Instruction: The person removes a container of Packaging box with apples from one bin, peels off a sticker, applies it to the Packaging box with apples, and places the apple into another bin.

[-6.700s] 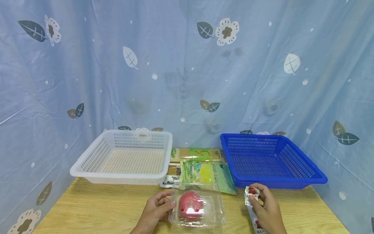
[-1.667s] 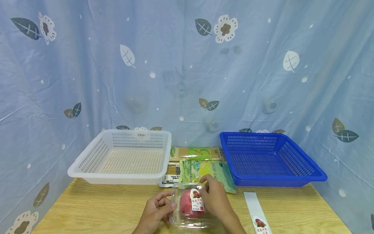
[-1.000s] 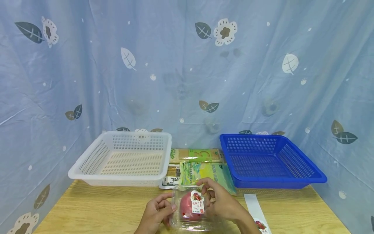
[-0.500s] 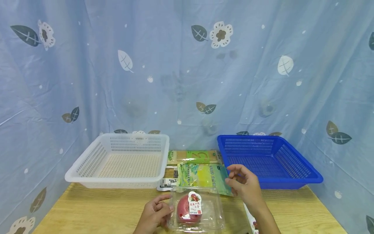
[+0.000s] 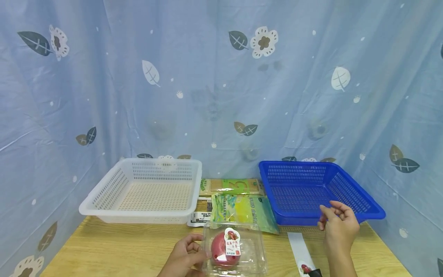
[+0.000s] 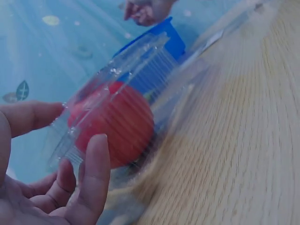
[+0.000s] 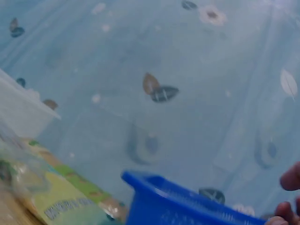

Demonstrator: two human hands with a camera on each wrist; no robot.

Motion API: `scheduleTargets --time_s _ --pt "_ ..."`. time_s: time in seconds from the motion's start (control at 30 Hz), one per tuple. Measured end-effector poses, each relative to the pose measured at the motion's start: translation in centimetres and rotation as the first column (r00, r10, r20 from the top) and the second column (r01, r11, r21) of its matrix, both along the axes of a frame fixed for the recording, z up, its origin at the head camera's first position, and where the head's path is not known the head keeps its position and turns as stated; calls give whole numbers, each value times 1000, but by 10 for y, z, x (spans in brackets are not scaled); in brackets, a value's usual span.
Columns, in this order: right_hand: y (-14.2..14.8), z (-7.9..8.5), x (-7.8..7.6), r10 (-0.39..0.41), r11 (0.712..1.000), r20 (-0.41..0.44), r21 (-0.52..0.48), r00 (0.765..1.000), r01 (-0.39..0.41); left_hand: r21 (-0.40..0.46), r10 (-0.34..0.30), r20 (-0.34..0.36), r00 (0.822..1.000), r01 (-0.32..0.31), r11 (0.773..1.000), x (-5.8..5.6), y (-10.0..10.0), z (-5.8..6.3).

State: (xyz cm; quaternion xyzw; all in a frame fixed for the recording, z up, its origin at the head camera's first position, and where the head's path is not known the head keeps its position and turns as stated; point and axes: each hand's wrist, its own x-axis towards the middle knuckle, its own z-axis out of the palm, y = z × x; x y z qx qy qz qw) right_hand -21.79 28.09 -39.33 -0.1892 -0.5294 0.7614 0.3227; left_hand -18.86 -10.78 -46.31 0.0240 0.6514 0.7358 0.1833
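A clear plastic clamshell box stands at the table's front middle. A round red fruit, apple-like, is inside it. On the lid above the fruit lies a white label with a red fruit picture. My left hand pinches the box's left edge between thumb and fingers, seen closely in the left wrist view. My right hand is raised before the blue basket, fingers loosely bent, with nothing visible in them. Left of that wrist lies a white backing strip with another label near its lower end.
A white basket stands back left, a blue basket back right. Between them lie a green-yellow bag, a long tan-green pack and a black-and-white pack. A dark object shows at the front edge. A patterned curtain hangs behind.
Earlier my right hand held the label strip; then it pressed a label onto the box lid. It has since left the box and moved right. My left hand keeps its hold.
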Motion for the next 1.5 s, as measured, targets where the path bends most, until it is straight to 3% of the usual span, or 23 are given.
scheduleTargets --time_s 0.17,0.3,0.43,0.7,1.03,1.5 --pt "17 -16 -4 -141 978 -27 -159 990 135 56 -21 19 1000 20 998 1 1 2" --pt "25 -25 -6 -177 948 -7 -268 984 169 129 -39 31 999 34 991 0 2 3" --pt "29 -28 -8 -131 927 21 -352 991 130 187 -52 28 998 46 981 -2 3 2" --pt "38 -30 -7 -34 862 29 -504 999 44 153 -9 -13 1000 11 988 -5 7 11" --pt "44 -33 -4 -68 828 -40 -560 997 34 193 34 -63 997 -22 981 -17 23 47" --pt "45 -33 -6 -53 829 -56 -560 997 13 310 59 -107 993 -23 950 -52 78 83"
